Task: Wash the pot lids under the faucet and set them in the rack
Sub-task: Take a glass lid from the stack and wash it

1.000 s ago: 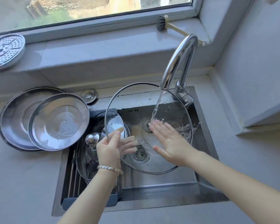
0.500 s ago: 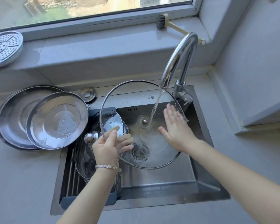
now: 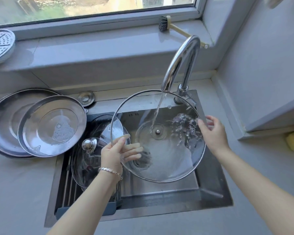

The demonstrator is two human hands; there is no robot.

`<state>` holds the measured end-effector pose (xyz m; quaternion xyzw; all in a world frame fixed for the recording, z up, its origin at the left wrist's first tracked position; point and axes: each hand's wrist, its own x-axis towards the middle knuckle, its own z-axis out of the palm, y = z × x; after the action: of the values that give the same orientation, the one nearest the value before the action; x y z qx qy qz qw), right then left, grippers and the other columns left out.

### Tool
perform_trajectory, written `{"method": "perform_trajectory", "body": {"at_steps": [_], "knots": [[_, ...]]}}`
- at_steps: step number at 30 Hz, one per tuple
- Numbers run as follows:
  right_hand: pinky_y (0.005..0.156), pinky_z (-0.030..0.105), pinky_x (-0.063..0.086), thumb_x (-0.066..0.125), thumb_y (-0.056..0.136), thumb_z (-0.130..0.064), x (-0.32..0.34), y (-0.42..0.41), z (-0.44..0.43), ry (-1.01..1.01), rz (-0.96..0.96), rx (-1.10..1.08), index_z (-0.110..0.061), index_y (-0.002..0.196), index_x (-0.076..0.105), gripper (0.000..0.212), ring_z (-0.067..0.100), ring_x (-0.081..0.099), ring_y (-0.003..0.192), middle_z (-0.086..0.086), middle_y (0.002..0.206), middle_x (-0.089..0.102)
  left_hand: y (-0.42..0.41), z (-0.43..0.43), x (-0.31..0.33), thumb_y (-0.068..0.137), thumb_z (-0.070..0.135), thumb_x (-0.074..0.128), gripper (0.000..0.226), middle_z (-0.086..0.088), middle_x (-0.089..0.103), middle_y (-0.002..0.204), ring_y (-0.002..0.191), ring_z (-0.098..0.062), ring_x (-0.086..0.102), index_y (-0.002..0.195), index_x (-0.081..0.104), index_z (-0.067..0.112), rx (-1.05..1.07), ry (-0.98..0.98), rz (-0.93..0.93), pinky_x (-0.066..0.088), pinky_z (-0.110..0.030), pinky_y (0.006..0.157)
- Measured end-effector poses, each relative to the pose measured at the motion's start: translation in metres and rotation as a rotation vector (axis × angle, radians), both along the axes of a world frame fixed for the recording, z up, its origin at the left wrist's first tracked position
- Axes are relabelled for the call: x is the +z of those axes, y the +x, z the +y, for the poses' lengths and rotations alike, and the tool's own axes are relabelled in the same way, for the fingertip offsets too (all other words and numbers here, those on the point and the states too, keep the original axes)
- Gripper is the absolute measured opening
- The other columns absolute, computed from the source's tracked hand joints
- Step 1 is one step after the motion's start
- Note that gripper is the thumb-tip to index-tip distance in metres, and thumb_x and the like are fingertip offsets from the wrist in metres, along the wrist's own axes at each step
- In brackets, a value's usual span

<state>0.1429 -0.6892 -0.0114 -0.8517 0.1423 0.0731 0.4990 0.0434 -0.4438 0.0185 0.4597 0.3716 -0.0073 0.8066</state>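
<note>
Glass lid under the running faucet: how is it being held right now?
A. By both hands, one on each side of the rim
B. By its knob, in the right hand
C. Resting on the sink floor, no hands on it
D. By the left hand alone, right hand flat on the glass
A: the left hand grips the glass lid at its left rim, and the right hand holds the right rim, under the faucet.

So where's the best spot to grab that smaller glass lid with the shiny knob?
Probably the shiny knob on the smaller glass lid, coming from above. It sticks up clear of the wet, slippery glass, and the lid leans in the rack with the knob facing up.
</note>
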Motion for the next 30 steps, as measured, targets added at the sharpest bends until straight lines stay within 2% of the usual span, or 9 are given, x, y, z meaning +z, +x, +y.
{"method": "perform_trajectory", "body": {"at_steps": [3,6,9,13,17,21,24,26,30], "knots": [[0.051,0.027,0.056,0.047,0.097,-0.025,0.006,0.003,0.002,0.494,0.293,-0.083,-0.007,0.106,0.051,0.021,0.015,0.067,0.053,0.014,0.084,0.064,-0.004,-0.005,-0.006,0.096,0.012,0.043,0.017,-0.024,0.069,0.065,0.054,-0.031,0.069,0.098,0.058,0.003,-0.092,-0.027,0.042,0.056,-0.033,0.045],[0.043,0.023,0.054,0.043,0.099,-0.02,0.014,-0.001,-0.004,0.455,0.236,-0.053,-0.005,0.1,0.049,0.016,0.016,0.066,0.044,0.019,0.074,0.063,-0.004,-0.014,-0.021,0.097,0.022,0.041,0.022,-0.025,0.07,0.079,0.061,-0.029,0.071,0.105,0.055,0.006,-0.152,-0.112,0.133,0.058,-0.032,0.049],[0.04,0.022,0.053,0.044,0.099,-0.019,0.028,0.002,-0.009,0.383,0.153,-0.03,-0.009,0.094,0.05,0.013,0.013,0.064,0.041,0.02,0.073,0.062,0.002,-0.025,-0.034,0.095,0.045,0.038,0.039,-0.023,0.064,0.093,0.069,-0.028,0.07,0.098,0.053,0.01,-0.137,-0.238,0.29,0.058,-0.034,0.051],[0.041,0.024,0.051,0.045,0.098,-0.019,0.046,0.01,-0.014,0.277,0.021,0.054,-0.011,0.089,0.052,0.014,0.014,0.064,0.041,0.02,0.07,0.062,0.018,-0.036,-0.049,0.087,0.069,0.028,0.065,-0.019,0.059,0.104,0.094,-0.032,0.059,0.099,0.054,0.01,-0.101,-0.396,0.417,0.047,-0.045,0.074],[0.047,0.026,0.054,0.05,0.096,-0.02,0.058,0.013,-0.018,0.254,-0.105,0.119,-0.021,0.081,0.055,0.016,0.014,0.065,0.045,0.015,0.067,0.065,0.03,-0.046,-0.049,0.088,0.069,0.015,0.067,-0.014,0.054,0.116,0.108,-0.026,0.051,0.1,0.057,0.019,-0.105,-0.442,0.458,0.032,-0.046,0.096],[0.05,0.025,0.057,0.054,0.091,-0.026,0.052,0.005,-0.021,0.376,-0.186,0.07,-0.02,0.081,0.056,0.012,0.013,0.068,0.049,0.001,0.057,0.069,0.038,-0.043,-0.046,0.092,0.063,0.017,0.059,-0.009,0.061,0.099,0.091,-0.024,0.056,0.084,0.054,0.018,-0.068,-0.311,0.406,0.036,-0.047,0.094],[0.049,0.024,0.056,0.062,0.068,-0.058,0.039,-0.005,-0.02,0.496,-0.148,-0.008,-0.017,0.082,0.054,0.044,0.015,0.069,0.052,-0.001,0.059,0.071,0.037,-0.03,-0.039,0.095,0.056,0.021,0.055,-0.007,0.064,0.087,0.076,-0.02,0.062,0.082,0.054,0.014,-0.067,-0.11,0.324,0.045,-0.033,0.077],[0.047,0.024,0.055,0.062,0.059,-0.066,0.022,-0.011,-0.015,0.554,-0.103,-0.09,-0.017,0.083,0.052,0.056,0.016,0.069,0.051,0.001,0.06,0.071,0.036,-0.019,-0.026,0.098,0.049,0.023,0.054,-0.011,0.066,0.081,0.061,-0.018,0.066,0.081,0.054,0.009,-0.099,0.054,0.276,0.049,-0.031,0.069],[0.045,0.023,0.054,0.045,0.095,-0.033,-0.014,-0.028,0.007,0.613,0.064,-0.2,-0.014,0.084,0.049,0.022,0.014,0.068,0.049,0.011,0.066,0.068,0.034,0.006,0.008,0.1,0.039,0.028,0.048,-0.015,0.068,0.069,0.051,-0.022,0.065,0.076,0.052,0.005,-0.219,0.388,0.274,0.051,-0.029,0.052]]}}
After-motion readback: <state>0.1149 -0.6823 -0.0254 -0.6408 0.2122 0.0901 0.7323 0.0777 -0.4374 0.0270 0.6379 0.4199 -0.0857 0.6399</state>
